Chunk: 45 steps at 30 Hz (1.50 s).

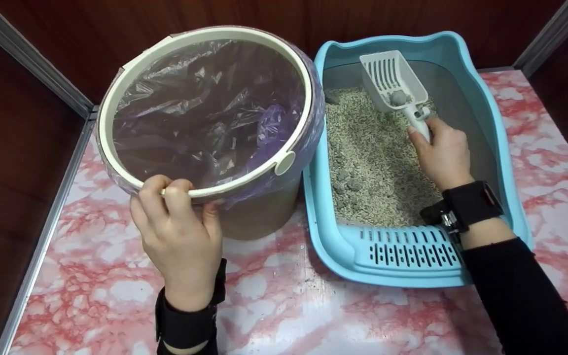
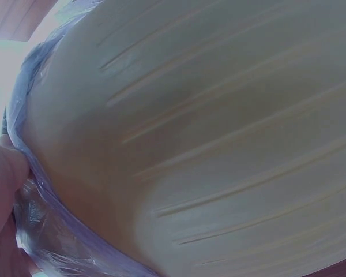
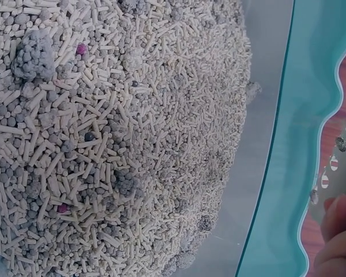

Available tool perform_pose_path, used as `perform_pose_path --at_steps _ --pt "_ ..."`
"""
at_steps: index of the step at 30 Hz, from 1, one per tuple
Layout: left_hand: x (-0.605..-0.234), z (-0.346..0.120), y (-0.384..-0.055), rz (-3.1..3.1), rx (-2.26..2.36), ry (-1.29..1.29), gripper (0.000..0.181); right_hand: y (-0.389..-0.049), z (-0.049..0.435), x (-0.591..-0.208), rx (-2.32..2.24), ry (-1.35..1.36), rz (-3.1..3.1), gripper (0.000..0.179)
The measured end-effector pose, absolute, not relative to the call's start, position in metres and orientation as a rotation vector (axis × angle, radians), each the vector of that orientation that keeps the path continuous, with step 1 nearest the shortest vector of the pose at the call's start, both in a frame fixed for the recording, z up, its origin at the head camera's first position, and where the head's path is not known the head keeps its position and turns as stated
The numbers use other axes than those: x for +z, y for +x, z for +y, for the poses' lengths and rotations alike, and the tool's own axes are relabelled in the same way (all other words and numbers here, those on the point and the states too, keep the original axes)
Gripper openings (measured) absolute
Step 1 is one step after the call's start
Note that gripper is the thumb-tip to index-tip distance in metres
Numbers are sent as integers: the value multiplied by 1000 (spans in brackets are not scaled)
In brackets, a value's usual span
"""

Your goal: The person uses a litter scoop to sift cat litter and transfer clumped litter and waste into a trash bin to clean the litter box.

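My right hand (image 1: 445, 153) grips the handle of a pale slotted litter scoop (image 1: 387, 74), held over the far part of a blue litter box (image 1: 503, 162). A grey clump (image 1: 399, 97) sits in the scoop near its handle end. Pale pellet litter (image 1: 377, 153) covers the box floor, with darker clumps at its left side. With curled fingers my left hand (image 1: 178, 236) holds the front rim of a round trash bin (image 1: 254, 212), thumb on the outside. A thin purple bag (image 1: 271, 130) lines the bin and folds over its rim.
A slotted step (image 1: 407, 249) forms the front of the litter box. Bin and box stand side by side on a red-and-white marbled surface (image 1: 274, 315). Dark reddish panels (image 1: 284, 12) rise behind, and another panel (image 1: 13, 148) borders the left.
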State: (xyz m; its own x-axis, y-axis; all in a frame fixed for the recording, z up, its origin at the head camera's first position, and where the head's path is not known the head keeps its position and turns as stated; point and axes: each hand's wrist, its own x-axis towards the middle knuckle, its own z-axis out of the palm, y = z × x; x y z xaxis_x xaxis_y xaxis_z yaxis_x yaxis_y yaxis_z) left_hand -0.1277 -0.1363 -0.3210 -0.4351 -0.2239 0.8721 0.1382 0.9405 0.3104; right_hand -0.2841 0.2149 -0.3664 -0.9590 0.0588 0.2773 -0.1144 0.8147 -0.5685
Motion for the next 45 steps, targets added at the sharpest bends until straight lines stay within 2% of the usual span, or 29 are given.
perform_pose_path --at_steps 45 --pt "-321 -136 -128 -1976 -414 76 57 -284 216 -365 788 15 -2708 31"
